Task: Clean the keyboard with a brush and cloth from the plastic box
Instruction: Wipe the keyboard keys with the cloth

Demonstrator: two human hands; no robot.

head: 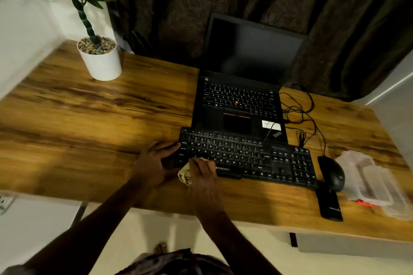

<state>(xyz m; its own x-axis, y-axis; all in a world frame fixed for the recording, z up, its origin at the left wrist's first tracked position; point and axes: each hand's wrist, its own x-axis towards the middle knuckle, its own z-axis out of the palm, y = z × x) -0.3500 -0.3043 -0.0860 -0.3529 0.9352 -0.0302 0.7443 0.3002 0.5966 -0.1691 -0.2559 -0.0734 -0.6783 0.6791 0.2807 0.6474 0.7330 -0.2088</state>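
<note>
A black keyboard (252, 158) lies across the wooden desk (89, 118) in front of an open laptop. My left hand (154, 161) grips the keyboard's left end, fingers curled round its edge. My right hand (202, 174) holds a crumpled pale cloth (184, 175) against the keyboard's front left corner. The clear plastic box (375, 183) stands at the desk's right edge, with an orange-handled tool (365, 203), perhaps the brush, lying at its front.
The black laptop (241, 87) stands open behind the keyboard. A black mouse (333, 173) and a small black device (329, 204) lie right of the keyboard, with tangled cables (299, 114) behind. A potted plant (100, 58) stands at the back left.
</note>
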